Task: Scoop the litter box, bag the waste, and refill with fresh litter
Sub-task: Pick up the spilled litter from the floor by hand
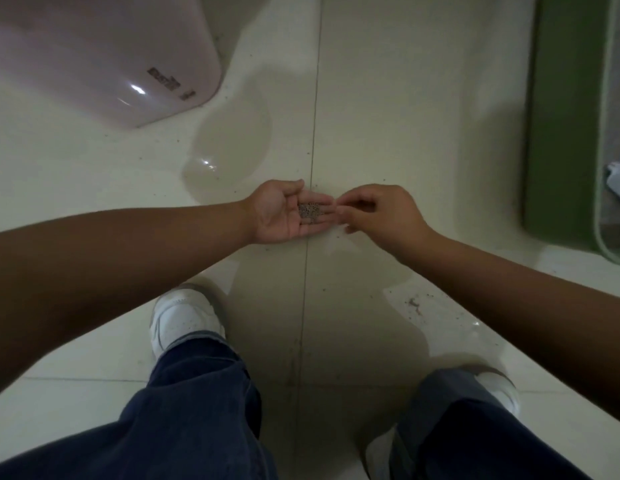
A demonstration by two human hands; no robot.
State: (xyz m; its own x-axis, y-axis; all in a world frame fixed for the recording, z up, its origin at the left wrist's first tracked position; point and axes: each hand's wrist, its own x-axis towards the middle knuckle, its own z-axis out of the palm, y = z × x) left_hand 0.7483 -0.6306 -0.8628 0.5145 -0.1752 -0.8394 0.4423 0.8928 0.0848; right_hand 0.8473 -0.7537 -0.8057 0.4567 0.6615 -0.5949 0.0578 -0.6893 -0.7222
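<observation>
My left hand (284,213) lies palm up just above the pale tiled floor, fingers straight, carrying a small heap of grey litter granules (309,212) on its fingers. My right hand (377,211) is beside it on the right, fingertips bunched together in a pinch right at the left hand's fingertips; what they pinch is too small to see. Loose litter grains (414,304) are scattered on the floor near my right leg. A pink plastic container (104,53) stands at the upper left.
A green mat or bin edge (564,116) runs down the right side, with a bit of white plastic (618,183) beside it. My two white shoes (184,320) and dark trouser legs fill the bottom. A tile seam (312,168) runs down the middle.
</observation>
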